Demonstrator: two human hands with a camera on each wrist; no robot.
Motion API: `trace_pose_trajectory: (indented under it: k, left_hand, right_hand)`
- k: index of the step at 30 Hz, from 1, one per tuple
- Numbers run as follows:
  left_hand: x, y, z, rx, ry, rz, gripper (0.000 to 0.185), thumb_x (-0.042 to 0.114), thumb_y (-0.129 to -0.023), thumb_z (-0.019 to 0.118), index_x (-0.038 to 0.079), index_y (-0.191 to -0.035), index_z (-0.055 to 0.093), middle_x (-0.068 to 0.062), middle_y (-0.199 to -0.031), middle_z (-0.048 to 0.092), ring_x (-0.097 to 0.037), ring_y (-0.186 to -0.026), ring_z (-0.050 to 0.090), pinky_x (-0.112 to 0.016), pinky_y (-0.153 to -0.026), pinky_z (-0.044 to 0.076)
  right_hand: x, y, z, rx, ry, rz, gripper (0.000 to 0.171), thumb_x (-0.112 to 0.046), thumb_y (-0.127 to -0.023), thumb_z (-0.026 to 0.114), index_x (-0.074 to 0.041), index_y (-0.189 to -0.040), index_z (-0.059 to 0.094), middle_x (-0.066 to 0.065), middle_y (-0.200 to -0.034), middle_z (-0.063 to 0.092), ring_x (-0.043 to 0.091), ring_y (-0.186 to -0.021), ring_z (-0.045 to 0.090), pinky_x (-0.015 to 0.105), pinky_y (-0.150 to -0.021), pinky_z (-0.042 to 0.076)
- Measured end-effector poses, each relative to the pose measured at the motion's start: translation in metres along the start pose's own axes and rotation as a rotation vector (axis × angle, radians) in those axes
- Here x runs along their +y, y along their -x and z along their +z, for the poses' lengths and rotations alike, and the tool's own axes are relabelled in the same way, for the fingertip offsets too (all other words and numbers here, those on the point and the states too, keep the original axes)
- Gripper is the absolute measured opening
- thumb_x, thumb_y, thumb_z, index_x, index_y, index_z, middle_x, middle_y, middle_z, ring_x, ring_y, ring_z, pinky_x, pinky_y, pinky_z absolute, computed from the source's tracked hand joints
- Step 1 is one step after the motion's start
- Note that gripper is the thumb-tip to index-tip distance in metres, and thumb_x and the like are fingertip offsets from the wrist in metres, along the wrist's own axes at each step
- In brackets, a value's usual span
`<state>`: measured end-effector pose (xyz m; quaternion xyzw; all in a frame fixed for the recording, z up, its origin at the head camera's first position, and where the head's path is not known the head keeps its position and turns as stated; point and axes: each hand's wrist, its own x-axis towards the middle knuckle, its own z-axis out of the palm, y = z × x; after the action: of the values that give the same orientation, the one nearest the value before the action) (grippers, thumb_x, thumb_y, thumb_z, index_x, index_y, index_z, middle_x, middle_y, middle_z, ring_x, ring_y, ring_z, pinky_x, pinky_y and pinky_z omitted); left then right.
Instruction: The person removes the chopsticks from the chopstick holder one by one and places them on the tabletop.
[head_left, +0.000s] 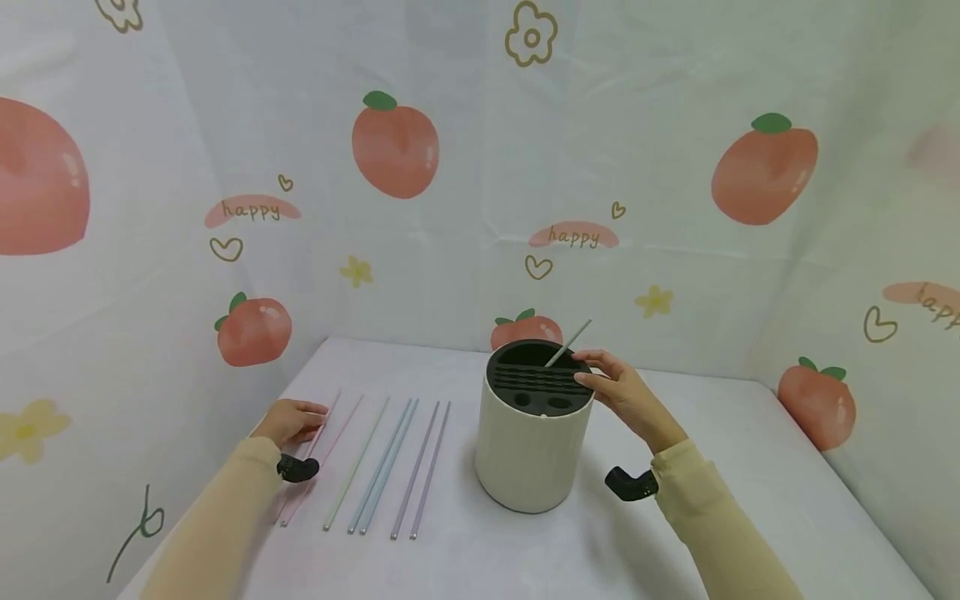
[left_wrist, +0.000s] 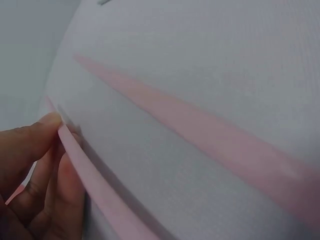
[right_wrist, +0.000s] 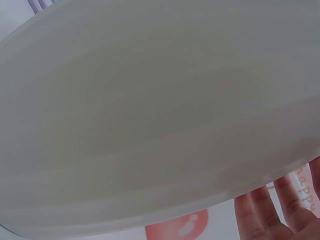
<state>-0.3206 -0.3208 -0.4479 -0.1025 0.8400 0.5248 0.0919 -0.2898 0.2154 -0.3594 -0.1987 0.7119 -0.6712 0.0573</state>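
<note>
**Pink straw pinched at the left, holder steadied at the right**

Head view: the left hand [head_left: 294, 421] lies on the white table [head_left: 750, 467] at the far end of a pink straw [head_left: 309, 467], the outermost of a row of thin straws [head_left: 390, 467] lying side by side. The right hand [head_left: 618, 392] rests against the rim of a cream cylindrical holder [head_left: 528, 454] with a black slotted top; its fingers are fairly straight, touching rather than wrapping the rim. One grey-green straw [head_left: 567, 343] already stands slanted in a slot.

Left wrist view: thumb and fingers [left_wrist: 35, 145] pinch the near pink straw [left_wrist: 95, 185] close to its tip, lifting it slightly off the table; a second pink straw [left_wrist: 210, 145] lies beside it.

Right wrist view: the holder's wall [right_wrist: 150, 115] fills the picture, with the fingertips [right_wrist: 265, 215] extended at its edge.

The straw looks light, thin, smooth and probably a little bendy, so a gentle fingertip pinch near one end suits it. The holder seems stable enough.
</note>
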Motion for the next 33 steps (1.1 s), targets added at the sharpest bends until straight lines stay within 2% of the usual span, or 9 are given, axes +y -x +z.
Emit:
trace_pose_trajectory:
  k: [7,16,20,27,33]
  left_hand:
    - [0.002,-0.0055,0.0029,-0.003,-0.068,0.026,0.03,0.005,-0.088,0.067,-0.013,-0.112,0.064,0.004,-0.071,0.066,-0.005,-0.059,0.058,-0.019,-0.057,0.055]
    - [-0.0028,-0.0106,0.0057,0.019,-0.072,0.032,0.026,0.003,-0.08,0.074,-0.011,-0.101,0.068,0.005,-0.066,0.063,-0.005,-0.057,0.057,-0.019,-0.054,0.054]
    - [-0.0041,-0.0104,0.0066,0.028,-0.078,0.022,0.025,0.004,-0.08,0.075,-0.01,-0.1,0.068,0.004,-0.067,0.064,-0.007,-0.059,0.057,-0.02,-0.055,0.054]
    - [-0.0029,-0.0088,0.0072,0.028,-0.083,0.013,0.024,0.005,-0.081,0.074,-0.009,-0.1,0.068,0.004,-0.068,0.064,-0.008,-0.06,0.058,-0.02,-0.056,0.054]
    - [-0.0002,-0.0059,0.0076,0.025,-0.088,0.007,0.022,0.005,-0.081,0.074,-0.008,-0.099,0.069,0.004,-0.067,0.064,-0.008,-0.058,0.057,-0.02,-0.055,0.054]
  right_hand:
    - [0.0001,-0.0006,-0.0014,-0.001,-0.005,-0.006,0.026,-0.01,-0.096,0.058,-0.011,-0.122,0.053,0.0,-0.12,0.05,0.006,-0.098,0.06,0.018,-0.088,0.051]
    - [0.0018,-0.0009,-0.0016,0.003,-0.006,-0.007,0.026,-0.009,-0.096,0.058,-0.012,-0.121,0.054,0.0,-0.119,0.051,0.005,-0.098,0.06,0.018,-0.088,0.052]
    - [0.0023,-0.0012,-0.0015,0.003,-0.007,-0.002,0.024,-0.009,-0.096,0.059,-0.015,-0.119,0.056,-0.001,-0.119,0.051,0.005,-0.098,0.06,0.018,-0.088,0.052]
    - [0.0013,-0.0013,-0.0012,0.003,-0.002,-0.003,0.026,-0.011,-0.096,0.059,-0.012,-0.122,0.054,0.0,-0.12,0.05,0.006,-0.098,0.06,0.017,-0.089,0.051]
    - [0.001,-0.0016,-0.001,0.008,0.002,0.013,0.026,-0.011,-0.096,0.06,-0.014,-0.121,0.054,0.0,-0.121,0.05,0.006,-0.098,0.06,0.017,-0.089,0.051]
